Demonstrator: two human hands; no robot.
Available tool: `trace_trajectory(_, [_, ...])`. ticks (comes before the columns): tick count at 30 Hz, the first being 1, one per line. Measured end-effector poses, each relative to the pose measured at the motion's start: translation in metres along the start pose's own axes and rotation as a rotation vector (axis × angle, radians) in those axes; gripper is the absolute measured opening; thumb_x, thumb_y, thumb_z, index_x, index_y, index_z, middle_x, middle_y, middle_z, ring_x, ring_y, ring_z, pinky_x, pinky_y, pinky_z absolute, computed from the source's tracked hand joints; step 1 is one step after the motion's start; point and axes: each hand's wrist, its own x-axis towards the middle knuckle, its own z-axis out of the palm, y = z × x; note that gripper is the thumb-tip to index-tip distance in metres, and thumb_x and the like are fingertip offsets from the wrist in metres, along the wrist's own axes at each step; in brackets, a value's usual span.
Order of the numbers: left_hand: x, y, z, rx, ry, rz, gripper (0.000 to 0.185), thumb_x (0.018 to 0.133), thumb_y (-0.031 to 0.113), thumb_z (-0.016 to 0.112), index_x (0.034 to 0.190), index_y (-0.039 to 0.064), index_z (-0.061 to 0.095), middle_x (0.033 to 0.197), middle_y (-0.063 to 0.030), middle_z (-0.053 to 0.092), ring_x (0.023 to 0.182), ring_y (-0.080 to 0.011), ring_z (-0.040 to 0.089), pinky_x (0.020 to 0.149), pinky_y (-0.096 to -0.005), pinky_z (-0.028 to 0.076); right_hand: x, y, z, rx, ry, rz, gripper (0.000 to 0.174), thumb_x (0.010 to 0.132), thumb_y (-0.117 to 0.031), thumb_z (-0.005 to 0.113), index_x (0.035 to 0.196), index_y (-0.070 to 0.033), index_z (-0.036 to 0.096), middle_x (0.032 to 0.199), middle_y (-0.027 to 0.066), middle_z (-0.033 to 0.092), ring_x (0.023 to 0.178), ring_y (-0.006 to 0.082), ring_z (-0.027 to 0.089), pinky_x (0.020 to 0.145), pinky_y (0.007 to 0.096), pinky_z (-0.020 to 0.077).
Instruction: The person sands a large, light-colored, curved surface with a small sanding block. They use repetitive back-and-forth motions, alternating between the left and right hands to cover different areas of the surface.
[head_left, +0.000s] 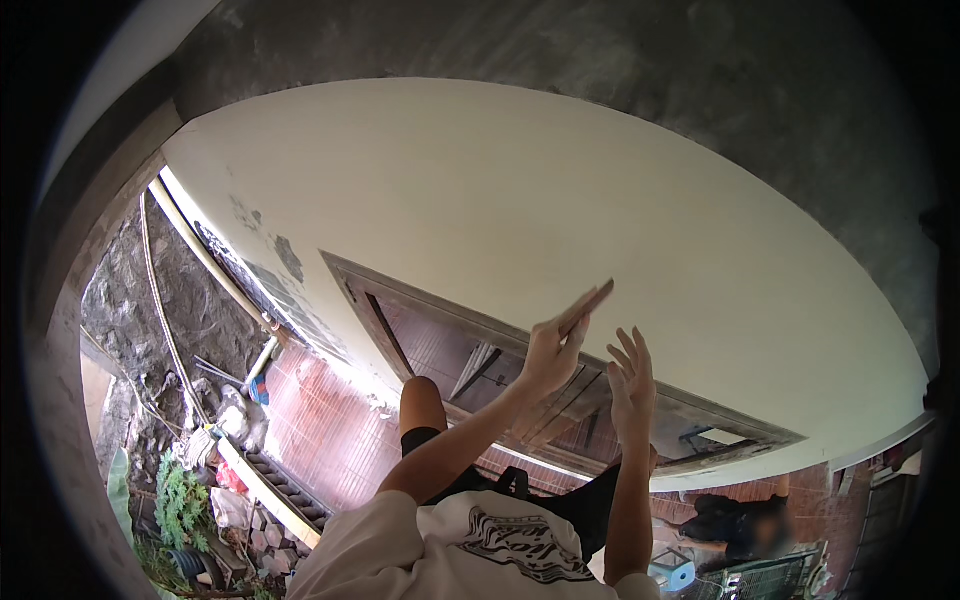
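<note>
My left hand (553, 354) is raised before the cream-painted wall (480, 202), gripping a thin, flat, dark-edged piece (602, 294) that points up to the right. Blur hides its exact kind, and I cannot tell whether it touches the wall. Just right of it, my right hand (634, 375) is held up with fingers apart and nothing in it. Beyond both hands lies a wide brown-framed window (450, 319) with reflective panes. Dark, peeled patches (287, 257) mark the wall's left part.
A grey concrete surface (525, 37) borders the wall. Red tiled floor (330, 412) lies below. At lower right are a person (727, 525) in dark clothes, a blue stool (673, 571) and a green wire cage (772, 579). Plants (180, 502) and rubble (274, 540) stand at lower left.
</note>
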Motion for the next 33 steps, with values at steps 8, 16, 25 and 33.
trace_trajectory(8, [-0.048, -0.031, -0.02, -0.421, -0.529, -0.385, 0.034, 0.096, 0.012, 0.061, 0.129, 0.003, 0.063, 0.117, -0.0048, 0.069, 0.102, -0.012, 0.061, 0.096, -0.0288, 0.046, -0.037, 0.03, -0.022, 0.327, -0.322, 0.196, 0.054, 0.096, -0.02, 0.061, 0.142, 0.003, 0.046, 0.132, 0.0151, 0.058, 0.124, 0.0216, 0.053, 0.107, 0.0329, 0.0373])
trace_trajectory(16, [-0.059, -0.043, -0.018, -0.196, -0.528, -0.386, 0.035, 0.09, 0.004, 0.066, 0.125, 0.008, 0.067, 0.113, -0.0079, 0.071, 0.102, -0.0142, 0.064, 0.093, -0.0288, 0.05, -0.055, 0.037, 0.002, 0.321, -0.282, 0.196, 0.043, 0.102, -0.012, 0.049, 0.142, 0.004, 0.047, 0.146, 0.0105, 0.05, 0.133, 0.0173, 0.045, 0.112, 0.0298, 0.0323])
trace_trajectory(25, [-0.077, -0.061, 0.009, -0.156, -0.222, -0.361, 0.044, 0.094, 0.007, 0.064, 0.136, 0.003, 0.055, 0.12, -0.0083, 0.067, 0.108, -0.0157, 0.063, 0.093, -0.0289, 0.051, -0.059, 0.054, 0.002, -0.002, -0.007, 0.165, 0.039, 0.104, -0.011, 0.045, 0.139, 0.003, 0.05, 0.136, 0.0141, 0.058, 0.121, 0.0215, 0.058, 0.103, 0.0313, 0.045])
trace_trajectory(33, [-0.08, -0.075, -0.01, -0.195, -0.17, -0.439, 0.042, 0.101, 0.013, 0.054, 0.141, 0.003, 0.049, 0.128, -0.0119, 0.062, 0.11, -0.0188, 0.064, 0.093, -0.0315, 0.053, 0.015, 0.013, -0.066, -0.224, 0.729, -0.257, 0.042, 0.105, -0.015, 0.041, 0.142, 0.004, 0.045, 0.14, 0.018, 0.055, 0.127, 0.028, 0.055, 0.104, 0.0373, 0.0456])
